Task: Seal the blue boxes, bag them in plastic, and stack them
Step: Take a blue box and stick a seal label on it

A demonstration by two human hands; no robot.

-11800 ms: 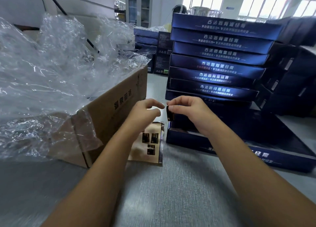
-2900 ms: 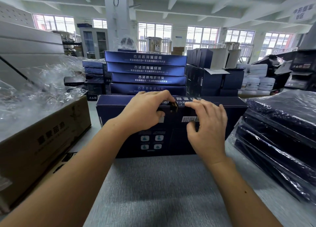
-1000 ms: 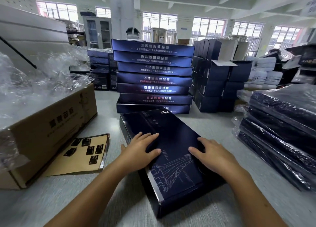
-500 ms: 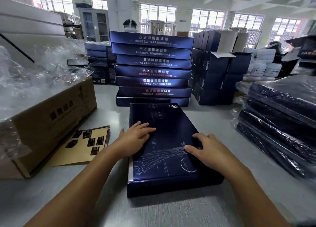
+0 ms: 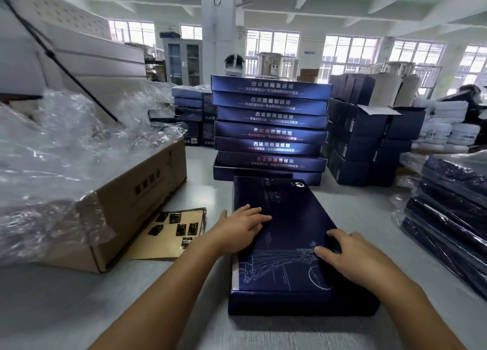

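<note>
At nine o'clock I am seeing the sticker sheet lying against the carton. The left hand is resting flat, fingers spread, on the left edge of the blue box, which is lying flat on the table dead centre. The right hand is pressing straight fingers on its three o'clock side.

The flat box is deep navy, with a fine white line drawing across its near end and a small round white logo at the far end. The stacked boxes behind it are blue with pale lettering along their sides. The carton is brown cardboard with dark print. The sticker sheet is tan, dotted with black rectangles. The table is pale grey.
</note>
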